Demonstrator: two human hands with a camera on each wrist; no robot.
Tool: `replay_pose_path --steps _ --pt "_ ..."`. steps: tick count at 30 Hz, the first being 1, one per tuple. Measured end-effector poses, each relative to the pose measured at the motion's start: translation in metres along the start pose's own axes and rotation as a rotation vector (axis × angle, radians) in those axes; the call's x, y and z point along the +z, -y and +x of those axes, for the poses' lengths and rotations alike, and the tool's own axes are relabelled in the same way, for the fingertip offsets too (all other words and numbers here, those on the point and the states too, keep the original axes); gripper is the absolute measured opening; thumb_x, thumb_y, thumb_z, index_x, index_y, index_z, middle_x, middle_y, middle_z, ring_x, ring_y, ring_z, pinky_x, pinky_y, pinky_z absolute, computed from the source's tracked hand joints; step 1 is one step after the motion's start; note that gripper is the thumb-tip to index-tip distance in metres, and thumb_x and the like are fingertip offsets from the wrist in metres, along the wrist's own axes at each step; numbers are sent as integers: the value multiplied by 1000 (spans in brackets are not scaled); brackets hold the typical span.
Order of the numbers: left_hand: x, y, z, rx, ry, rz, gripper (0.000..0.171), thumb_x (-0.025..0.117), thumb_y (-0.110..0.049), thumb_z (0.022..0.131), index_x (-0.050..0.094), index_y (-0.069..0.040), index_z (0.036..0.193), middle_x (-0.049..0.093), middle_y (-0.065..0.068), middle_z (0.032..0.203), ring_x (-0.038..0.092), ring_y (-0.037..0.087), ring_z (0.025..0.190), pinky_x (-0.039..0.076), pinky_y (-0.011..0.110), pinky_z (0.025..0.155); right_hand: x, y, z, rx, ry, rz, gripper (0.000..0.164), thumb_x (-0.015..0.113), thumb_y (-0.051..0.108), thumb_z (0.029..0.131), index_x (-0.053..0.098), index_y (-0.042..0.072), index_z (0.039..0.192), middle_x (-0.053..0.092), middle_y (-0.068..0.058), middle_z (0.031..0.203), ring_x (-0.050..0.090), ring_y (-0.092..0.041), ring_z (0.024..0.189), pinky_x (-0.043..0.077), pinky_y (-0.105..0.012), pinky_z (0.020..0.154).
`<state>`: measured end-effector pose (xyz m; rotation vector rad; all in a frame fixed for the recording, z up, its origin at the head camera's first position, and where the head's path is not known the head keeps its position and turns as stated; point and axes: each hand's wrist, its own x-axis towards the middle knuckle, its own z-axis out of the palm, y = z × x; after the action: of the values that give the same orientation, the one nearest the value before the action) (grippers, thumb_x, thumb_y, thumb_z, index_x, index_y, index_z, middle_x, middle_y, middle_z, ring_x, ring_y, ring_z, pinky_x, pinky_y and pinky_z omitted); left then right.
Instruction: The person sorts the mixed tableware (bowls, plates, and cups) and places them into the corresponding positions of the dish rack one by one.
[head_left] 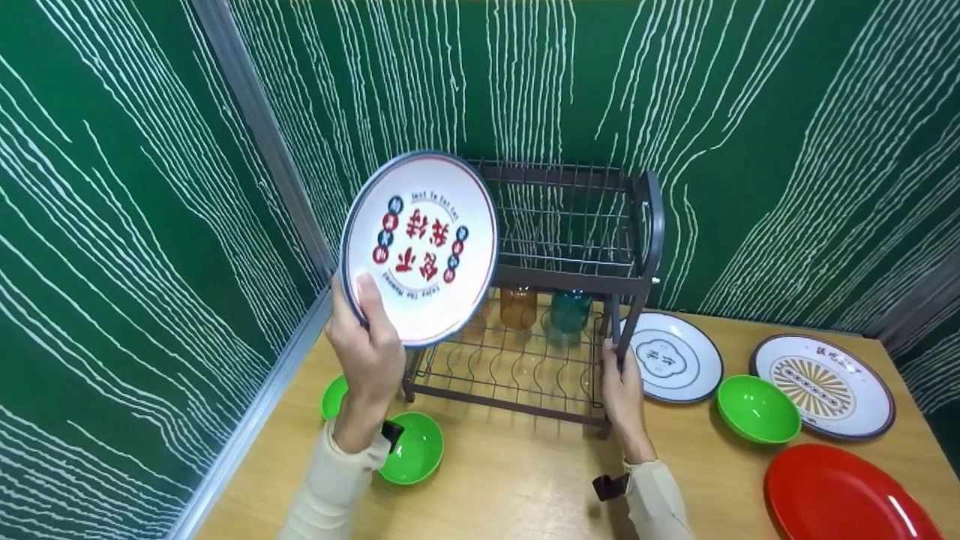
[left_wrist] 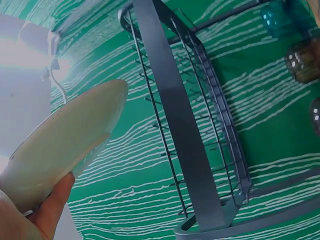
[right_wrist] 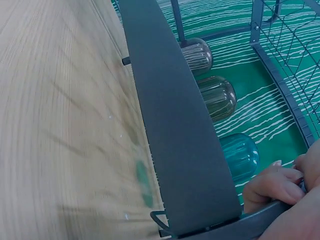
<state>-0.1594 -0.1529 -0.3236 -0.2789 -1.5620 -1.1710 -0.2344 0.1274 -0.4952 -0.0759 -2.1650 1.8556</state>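
On the wooden table stands the dark two-level rack, and its right upright is gripped by the right hand, with fingers curled around it. A red plate lies at the right, near two white plates, one with a cloud-like outline and one with rays. The printed plate is held in the air before the left part of the rack, its face towards the head camera; the left hand pinches its lower edge, with the thumb on the face. A green bowl is below, and a teal glass is on the lower level.

I judge that the present step is bringing the plate to the rack while the rack is steadied. The next move probably calls for turning the plate edgewise, clear of the upper bar and the glass.
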Motion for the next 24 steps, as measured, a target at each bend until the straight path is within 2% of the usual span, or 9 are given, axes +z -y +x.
replay_pose_path --steps 5,9,13,16,19,22,24 --pt "10 7 22 54 -38 53 32 46 1 103 53 16 130 74 25 98 75 33 77 61 25 62 2 -4 1 -2 -20 -11 23 48 16 109 57 -6 110 51 -9 86 42 -13 71 37 -28 68" --pt "19 17 44 87 -68 85 33 45 -2 105 52 15 132 74 24 98 76 31 77 60 23 61 2 -6 1 -3 -23 -5 23 48 15 109 57 -7 111 49 -7 86 43 -15 77 37 -28 73" --pt "30 30 69 70 -82 123 35 44 -6 107 52 12 136 75 23 98 76 29 76 60 22 59 1 -8 1 -4 -14 1 25 46 15 109 56 -8 114 46 -7 88 43 -20 85 35 -30 78" --pt "37 41 86 37 -70 166 36 44 -10 108 51 10 138 75 21 98 76 26 75 59 21 57 1 -8 1 -4 -6 13 25 45 15 110 56 -7 114 45 -7 88 42 -21 84 34 -31 77" --pt "43 52 102 25 -52 158 38 42 -10 109 49 10 140 75 21 101 76 26 78 60 23 59 1 -11 2 -15 -3 13 24 45 15 110 56 -7 110 43 -6 84 41 -19 79 34 -31 74" --pt "50 61 114 32 -29 143 38 41 -8 109 47 10 143 74 23 105 77 28 81 62 25 64 3 -24 7 -14 -18 21 23 47 17 110 56 -4 109 41 -6 82 39 -20 77 34 -31 73" --pt "54 66 119 37 -14 169 39 41 -8 109 46 10 144 74 24 106 77 28 80 62 25 64 4 -36 12 -15 -26 18 26 47 21 110 57 -4 110 42 -5 83 40 -19 78 34 -31 74"
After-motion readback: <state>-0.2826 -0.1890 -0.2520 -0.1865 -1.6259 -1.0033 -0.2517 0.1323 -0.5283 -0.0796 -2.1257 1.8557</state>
